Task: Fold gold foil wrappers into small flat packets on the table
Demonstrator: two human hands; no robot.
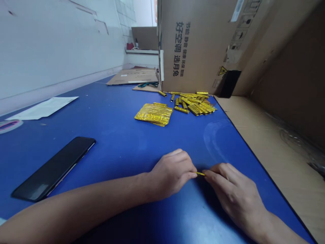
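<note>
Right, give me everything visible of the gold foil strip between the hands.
The gold foil strip is a thin, narrow piece of shiny yellow-gold foil, apparently folded or rolled. It lies almost level, tilted slightly, with one end at the left hand and the other at the right hand, which partly hide it. Fine surface detail is too small to tell.

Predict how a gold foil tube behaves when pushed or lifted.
The gold foil tubes look round and slender, so they would probably roll if pushed on the blue table. Thin foil suggests they are light for their size. They may crease easily, so the one between the left hand and right hand probably needs a gentle grip.
</note>
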